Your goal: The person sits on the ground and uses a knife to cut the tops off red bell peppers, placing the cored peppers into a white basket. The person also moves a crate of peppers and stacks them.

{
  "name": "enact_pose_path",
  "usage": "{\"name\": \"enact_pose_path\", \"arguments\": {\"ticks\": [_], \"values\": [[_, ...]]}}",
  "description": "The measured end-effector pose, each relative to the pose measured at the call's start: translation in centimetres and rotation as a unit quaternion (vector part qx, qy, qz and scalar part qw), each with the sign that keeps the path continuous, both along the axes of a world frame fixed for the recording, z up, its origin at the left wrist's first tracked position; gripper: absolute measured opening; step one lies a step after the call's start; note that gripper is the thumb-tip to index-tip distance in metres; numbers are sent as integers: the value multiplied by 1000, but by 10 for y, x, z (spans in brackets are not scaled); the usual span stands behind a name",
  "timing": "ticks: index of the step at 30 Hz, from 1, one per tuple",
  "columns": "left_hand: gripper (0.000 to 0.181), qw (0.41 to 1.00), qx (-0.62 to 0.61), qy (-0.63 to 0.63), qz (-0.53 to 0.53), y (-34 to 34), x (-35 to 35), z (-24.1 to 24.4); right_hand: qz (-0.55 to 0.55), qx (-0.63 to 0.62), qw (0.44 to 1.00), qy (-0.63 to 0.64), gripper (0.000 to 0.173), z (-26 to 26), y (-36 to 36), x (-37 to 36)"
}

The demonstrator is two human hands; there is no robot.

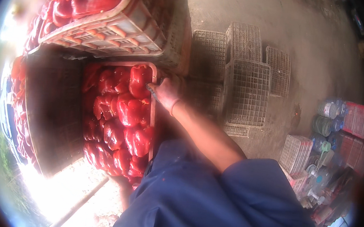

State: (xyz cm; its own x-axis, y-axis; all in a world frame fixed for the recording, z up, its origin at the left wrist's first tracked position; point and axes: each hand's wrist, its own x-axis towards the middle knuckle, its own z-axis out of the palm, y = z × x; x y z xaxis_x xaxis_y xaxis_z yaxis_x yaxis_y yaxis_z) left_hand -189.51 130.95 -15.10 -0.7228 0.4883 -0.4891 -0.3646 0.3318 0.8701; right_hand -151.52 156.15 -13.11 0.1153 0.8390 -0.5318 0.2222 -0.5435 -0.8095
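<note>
A plastic crate (151,117) packed with red bell peppers (113,136) is close against the front of my body. My right hand (167,93) grips its rim near the far right corner, the thumb over the edge beside a pepper. In the glare at the crate's near end, part of my left hand or forearm (121,187) shows beside the peppers. Its fingers are hidden or washed out. Directly beyond stands a taller stack, topped by a pinkish crate (110,36) also full of red peppers (95,1).
A dark flat panel or crate side (54,110) stands left of the peppers. Several mesh crates (249,94) sit on the concrete floor (297,29). At right are large water bottles (322,125), red crates (360,122) and a pale crate (296,150). A pole (79,204) crosses the bright lower left.
</note>
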Motion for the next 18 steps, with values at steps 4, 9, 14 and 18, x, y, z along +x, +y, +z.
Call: {"name": "enact_pose_path", "arguments": {"ticks": [4, 9, 14, 18], "values": [[70, 1000, -20, 2, -11, 12, 1, -4, -97, 10, 995, -33, 24, -36, -2, -20], [70, 999, -33, 5, -11, 8, 4, -4, -42, -45, 997, 38, 28, -42, 5, -19], [70, 999, -34, 3, -17, 17, 8, -5, -57, -14, 998, 39, 27, -65, 7, -25], [70, 999, -37, -2, -24, 22, 4, -11, -72, 9, 997, 22, 32, -63, 9, -20]]}}
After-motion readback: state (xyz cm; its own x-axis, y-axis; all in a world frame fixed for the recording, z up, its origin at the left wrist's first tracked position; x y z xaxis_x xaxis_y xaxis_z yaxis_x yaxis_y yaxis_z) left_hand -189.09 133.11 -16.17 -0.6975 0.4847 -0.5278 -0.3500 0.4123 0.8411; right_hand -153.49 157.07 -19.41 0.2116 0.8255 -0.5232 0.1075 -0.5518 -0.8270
